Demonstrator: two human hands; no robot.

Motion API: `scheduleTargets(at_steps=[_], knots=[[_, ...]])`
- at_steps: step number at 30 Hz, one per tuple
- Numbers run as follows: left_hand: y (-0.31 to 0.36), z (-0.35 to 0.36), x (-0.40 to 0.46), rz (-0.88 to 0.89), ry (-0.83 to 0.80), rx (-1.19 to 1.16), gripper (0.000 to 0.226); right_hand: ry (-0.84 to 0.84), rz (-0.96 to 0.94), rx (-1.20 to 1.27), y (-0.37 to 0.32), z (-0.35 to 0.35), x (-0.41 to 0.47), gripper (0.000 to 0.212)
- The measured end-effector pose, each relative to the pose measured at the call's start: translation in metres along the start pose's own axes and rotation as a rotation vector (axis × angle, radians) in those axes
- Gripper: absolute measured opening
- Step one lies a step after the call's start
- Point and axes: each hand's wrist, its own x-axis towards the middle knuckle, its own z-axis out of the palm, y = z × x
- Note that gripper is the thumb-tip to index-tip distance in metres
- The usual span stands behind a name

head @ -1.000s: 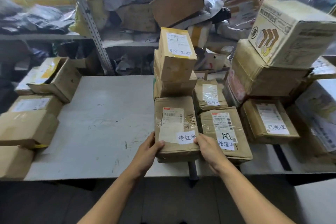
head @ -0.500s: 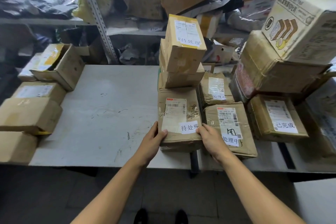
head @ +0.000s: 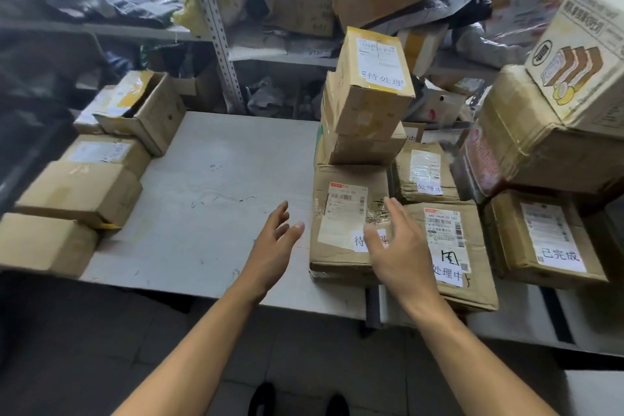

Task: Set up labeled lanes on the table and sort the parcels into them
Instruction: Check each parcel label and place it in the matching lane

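Scuffed grey table (head: 216,179), cluttered shelving (head: 216,30)

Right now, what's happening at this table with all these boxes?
A person is sorting cardboard parcels into labeled lanes on a grey table. Both hands are open and hold nothing: the left hand hovers over bare table, the right hand over the front parcel, partly covering its handwritten label. More parcels are stacked behind it. Beside it lies a parcel marked 处理中, then one marked 已完成. Unlabeled boxes wait at the left.

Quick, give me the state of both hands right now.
Left hand: open, holding nothing.
Right hand: open, holding nothing, in front of the front parcel.
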Motion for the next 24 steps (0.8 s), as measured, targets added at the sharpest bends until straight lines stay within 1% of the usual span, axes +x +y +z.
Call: scheduleTargets(at_steps=[6,11,16,20,24], knots=[[0.006,-0.06,-0.011,0.056,0.186,0.005,0.052,-0.118,-0.202,0.064,-0.068,0.022,0.021,0.059],[-0.002,-0.132,-0.03,0.048,0.373,-0.035,0.048,-0.222,-0.331,0.087,-0.133,0.072,0.033,0.059],[-0.028,-0.216,-0.036,-0.011,0.542,-0.078,0.033,-0.383,-0.471,0.113,-0.2,0.144,0.037,0.061],[-0.064,-0.288,-0.026,-0.064,0.658,-0.139,0.03,-0.528,-0.505,0.084,-0.251,0.215,0.038,0.061],[-0.108,-0.358,-0.007,-0.159,0.768,-0.192,0.025,-0.715,-0.53,-0.009,-0.296,0.297,0.035,0.06]])
